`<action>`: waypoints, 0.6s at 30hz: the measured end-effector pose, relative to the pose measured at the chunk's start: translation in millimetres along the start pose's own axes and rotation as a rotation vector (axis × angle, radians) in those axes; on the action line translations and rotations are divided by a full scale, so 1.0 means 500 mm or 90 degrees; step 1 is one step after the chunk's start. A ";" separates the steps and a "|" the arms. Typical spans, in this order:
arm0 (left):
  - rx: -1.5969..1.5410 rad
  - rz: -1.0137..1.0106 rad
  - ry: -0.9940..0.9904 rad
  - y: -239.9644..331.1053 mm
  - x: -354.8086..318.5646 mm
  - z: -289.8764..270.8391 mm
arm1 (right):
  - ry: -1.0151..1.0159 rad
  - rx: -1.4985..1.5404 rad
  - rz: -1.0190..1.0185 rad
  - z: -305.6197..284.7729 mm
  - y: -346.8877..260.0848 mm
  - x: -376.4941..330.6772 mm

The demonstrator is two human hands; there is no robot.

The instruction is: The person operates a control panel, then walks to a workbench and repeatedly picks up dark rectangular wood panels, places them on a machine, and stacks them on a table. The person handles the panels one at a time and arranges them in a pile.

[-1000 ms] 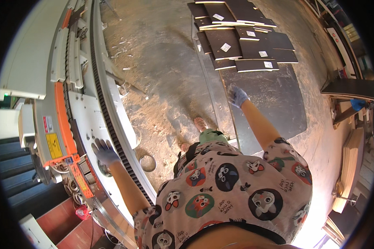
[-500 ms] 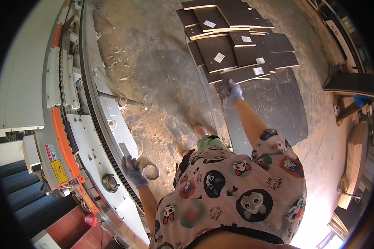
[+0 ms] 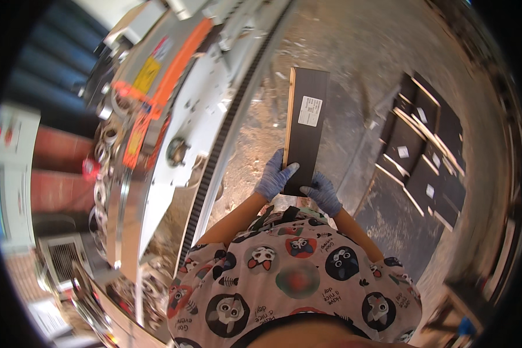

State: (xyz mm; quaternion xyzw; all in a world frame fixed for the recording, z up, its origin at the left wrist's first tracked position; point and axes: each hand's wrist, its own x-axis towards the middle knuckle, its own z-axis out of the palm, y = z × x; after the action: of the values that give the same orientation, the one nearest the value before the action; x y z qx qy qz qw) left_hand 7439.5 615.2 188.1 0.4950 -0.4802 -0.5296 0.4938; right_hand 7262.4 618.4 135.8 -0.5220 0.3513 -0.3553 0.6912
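A long, narrow dark-brown board (image 3: 303, 139) with a pale raw edge and a white label stands out in front of my body, held at its near end. My left hand (image 3: 275, 176), in a light glove, grips its left edge with the thumb on the top face. At the near right corner my gloved right hand (image 3: 322, 193) closes on the board, the fingers partly hidden beneath it. Several similar dark boards (image 3: 409, 148) with white labels lie stacked to the right, over a larger dark sheet (image 3: 388, 217).
Along my left runs a machine with a white bed (image 3: 182, 122), a black toothed track (image 3: 214, 151) and an orange rail (image 3: 180, 61). Rolls of edging strip (image 3: 100, 194) hang beyond it. Scraps litter the concrete floor. A wooden stand (image 3: 455, 307) is at the lower right.
My right hand has come back from the stack with a narrow board, and my left hand has taken hold too. My view has turned left toward the machine.
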 end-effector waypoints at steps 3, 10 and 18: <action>-0.117 0.005 0.123 0.019 -0.069 -0.074 | -0.107 0.012 0.010 0.079 -0.020 0.032; -0.180 0.025 0.370 0.026 -0.238 -0.254 | -0.146 -0.329 -0.224 0.284 -0.051 0.112; -0.632 -0.038 0.585 0.014 -0.280 -0.484 | -0.119 -0.719 -0.740 0.482 -0.142 0.246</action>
State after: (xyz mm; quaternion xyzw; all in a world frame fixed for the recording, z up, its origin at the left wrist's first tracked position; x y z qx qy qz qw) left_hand 7684.4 749.8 190.5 0.3975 0.0922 -0.4365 0.8019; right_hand 7521.7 612.6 240.7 -0.9181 0.0915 -0.3817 0.0558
